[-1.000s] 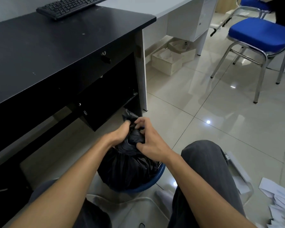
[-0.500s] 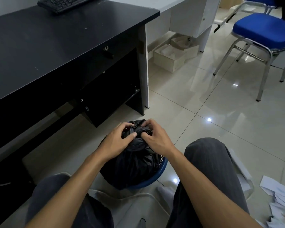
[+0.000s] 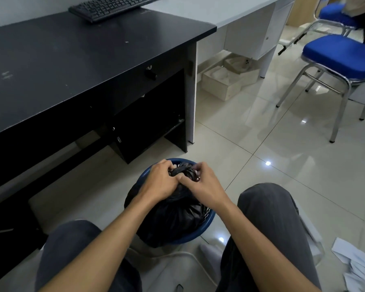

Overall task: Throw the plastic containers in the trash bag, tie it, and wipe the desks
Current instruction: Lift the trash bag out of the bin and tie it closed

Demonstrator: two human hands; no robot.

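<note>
A full black trash bag (image 3: 173, 216) sits in a blue basket bin (image 3: 207, 225) on the floor between my knees. Its top is gathered into a twisted knot between my hands. My left hand (image 3: 159, 182) grips the gathered plastic from the left, fingers curled over it. My right hand (image 3: 201, 184) pinches the same bunch from the right. What is inside the bag is hidden. The black desk (image 3: 72, 66) stands to the left and a white desk (image 3: 226, 9) behind it.
A black keyboard (image 3: 112, 6) lies at the far edge of the black desk. Cardboard boxes (image 3: 221, 81) sit under the white desk. Blue chairs (image 3: 341, 55) stand at the right. Loose papers (image 3: 354, 262) lie on the tiled floor at the lower right.
The raised neck of the bag has been pressed down into a tight bunch on top of the bag. Both hands stayed on it and moved lower; the view tilted up slightly.
</note>
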